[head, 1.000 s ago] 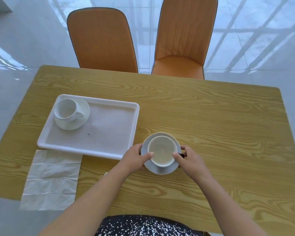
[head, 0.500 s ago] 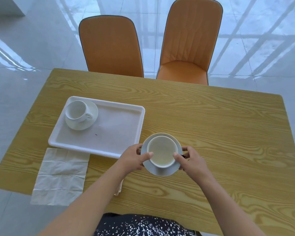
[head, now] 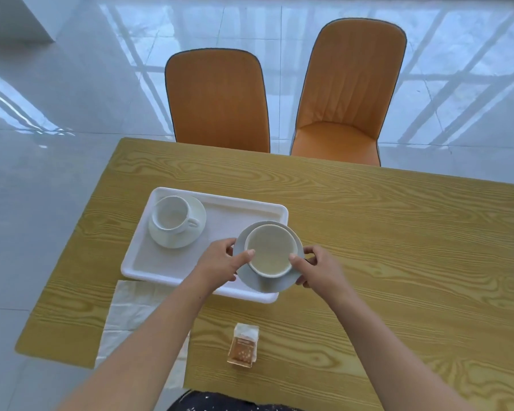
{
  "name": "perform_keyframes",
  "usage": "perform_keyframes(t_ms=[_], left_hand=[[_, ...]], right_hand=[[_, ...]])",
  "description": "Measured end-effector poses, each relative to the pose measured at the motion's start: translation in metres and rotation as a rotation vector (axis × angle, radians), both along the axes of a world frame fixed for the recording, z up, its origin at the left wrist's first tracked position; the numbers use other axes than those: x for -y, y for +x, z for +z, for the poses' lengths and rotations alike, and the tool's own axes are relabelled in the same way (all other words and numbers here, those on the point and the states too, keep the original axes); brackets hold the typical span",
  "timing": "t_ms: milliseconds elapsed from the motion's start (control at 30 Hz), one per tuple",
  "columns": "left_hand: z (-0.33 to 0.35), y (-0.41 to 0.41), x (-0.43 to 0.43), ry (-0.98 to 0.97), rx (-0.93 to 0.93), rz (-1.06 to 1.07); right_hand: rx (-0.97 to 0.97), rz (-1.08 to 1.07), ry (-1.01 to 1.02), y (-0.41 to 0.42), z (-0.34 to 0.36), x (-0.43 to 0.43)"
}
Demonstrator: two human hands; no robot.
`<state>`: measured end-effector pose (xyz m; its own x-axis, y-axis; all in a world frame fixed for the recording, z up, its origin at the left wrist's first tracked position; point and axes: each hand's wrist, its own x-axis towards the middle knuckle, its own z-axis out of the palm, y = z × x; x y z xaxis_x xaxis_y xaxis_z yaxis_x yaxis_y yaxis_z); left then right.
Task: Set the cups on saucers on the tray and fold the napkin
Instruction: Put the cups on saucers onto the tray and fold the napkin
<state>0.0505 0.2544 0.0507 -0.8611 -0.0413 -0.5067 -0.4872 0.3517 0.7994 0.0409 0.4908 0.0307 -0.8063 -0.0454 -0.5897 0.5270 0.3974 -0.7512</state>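
Both hands, left point(head: 220, 259) and right point(head: 315, 269), grip the grey saucer point(head: 267, 283) carrying the second cup point(head: 270, 252), apparently lifted over the tray's point(head: 220, 209) near right corner. Keep it level, set it down right of the first cup point(head: 171, 216), then release. The napkin point(head: 131, 307) lies unfolded near left on the worktop point(head: 398, 247).

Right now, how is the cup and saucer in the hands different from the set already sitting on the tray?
The held cup sits on a grey saucer, gripped by the left hand and right hand over the white tray's near right corner; the far cup rests untouched on a white saucer at the tray's far left. The far cup's handle shows; the held cup's is hidden. Both cups are white.
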Motion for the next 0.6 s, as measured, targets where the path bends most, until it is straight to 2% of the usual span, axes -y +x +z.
perform_keyframes(t_ms=[333, 600], left_hand=[[-0.024, -0.044, 0.050, -0.110, -0.003, -0.007], [-0.035, -0.059, 0.045, -0.138, 0.015, 0.043]], right_hand=[[0.081, -0.023, 0.048, -0.044, -0.010, 0.061], [0.038, -0.035, 0.165, -0.063, -0.018, 0.075]])
